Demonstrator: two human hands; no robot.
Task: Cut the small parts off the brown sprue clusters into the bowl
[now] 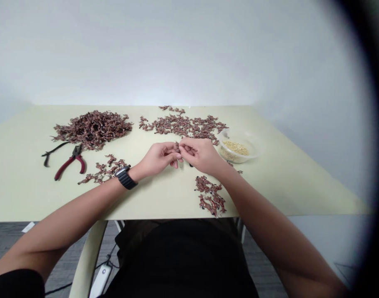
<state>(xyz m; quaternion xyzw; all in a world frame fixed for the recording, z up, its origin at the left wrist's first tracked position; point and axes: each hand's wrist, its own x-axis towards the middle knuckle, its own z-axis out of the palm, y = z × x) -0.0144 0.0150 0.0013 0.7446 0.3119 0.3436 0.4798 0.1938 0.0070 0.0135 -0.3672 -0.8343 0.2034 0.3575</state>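
Over the middle of the table my two hands meet, fingertips together. My left hand [158, 158], with a dark watch on its wrist, pinches a small brown animal figurine [177, 146], seemingly a horse. My right hand [201, 152] is closed at the same figurine, its thumb and fingers pressed together. Fingers cover most of the figurine, and any smaller part between them is hidden. Just right of my right hand stands a clear plastic bowl [254, 154] holding small gold-coloured pieces [235, 147].
Similar figurines form a big heap [92, 127] at back left, a spread group [189, 125] behind my hands, a few [104, 170] by my left wrist, and a cluster [210, 195] near the front edge. Red-handled pliers [71, 162] and a black strip [52, 153] lie left.
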